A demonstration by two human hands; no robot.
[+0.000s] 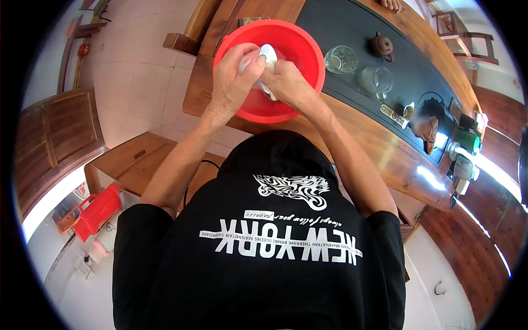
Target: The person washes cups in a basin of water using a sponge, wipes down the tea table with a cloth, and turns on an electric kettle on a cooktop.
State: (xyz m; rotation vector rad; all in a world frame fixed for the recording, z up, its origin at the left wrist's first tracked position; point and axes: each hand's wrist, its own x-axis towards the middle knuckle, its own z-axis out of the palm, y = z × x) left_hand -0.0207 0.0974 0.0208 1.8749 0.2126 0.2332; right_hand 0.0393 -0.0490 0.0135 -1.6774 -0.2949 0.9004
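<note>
Inside a large red plastic basin (317, 60) both my hands meet around a small white dish (268, 51) with a dark blue rim. My left hand (234, 77) is closed on its left side, thumb laid across the front. Pressed against the dish's inner side is my right hand (290, 83), its fingers curled and partly hidden. Something pale, maybe a cloth, shows between the fingers; I cannot tell what it is. The dish is tilted on edge, and the basin's floor is mostly covered by my hands.
The basin stands on a wooden tea table (352, 118) with a dark inset tray (352, 33). Right of it are a glass bowl (341, 59), a glass pitcher (377, 81) and a brown teapot (381, 46). Another person's hand (391, 4) rests at the far edge.
</note>
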